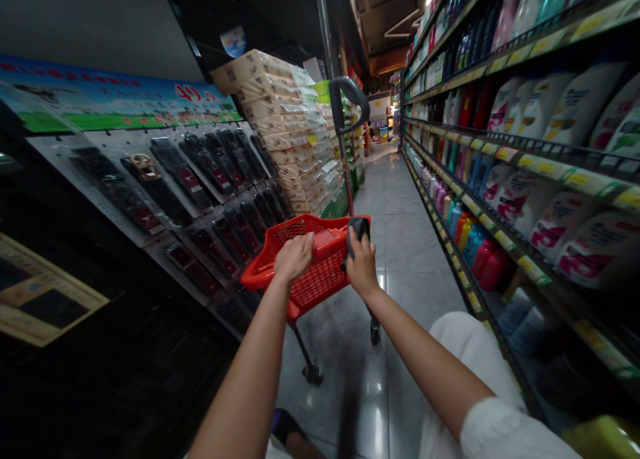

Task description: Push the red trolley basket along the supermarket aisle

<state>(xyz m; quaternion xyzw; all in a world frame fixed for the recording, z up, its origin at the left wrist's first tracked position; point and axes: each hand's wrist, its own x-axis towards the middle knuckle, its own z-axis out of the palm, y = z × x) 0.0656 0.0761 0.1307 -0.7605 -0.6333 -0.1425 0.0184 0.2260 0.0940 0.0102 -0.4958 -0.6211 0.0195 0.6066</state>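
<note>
In the head view, the red perforated plastic basket (pixel 320 279) stands directly under and ahead of both hands, on thin dark legs with small black wheels (pixel 313 373). The left hand (pixel 294 259) has its fingers bent over the near rim; how tightly it grips, I cannot tell. The right hand (pixel 363 269) is partly closed and holds a dark grey cloth (pixel 359 234) at the basket's right end. The basket should be light and rather stiff, a little slippery, and easily rolling; the thick rim seems the best place to hold. The cloth should be soft and not fragile. Left of the left hand, a blue-green banner (pixel 125 105) shows "49.9"; its other characters are too blurred. Right of the right hand, the labels on white plastic bottles (pixel 583 105) cannot be read surely.
</note>
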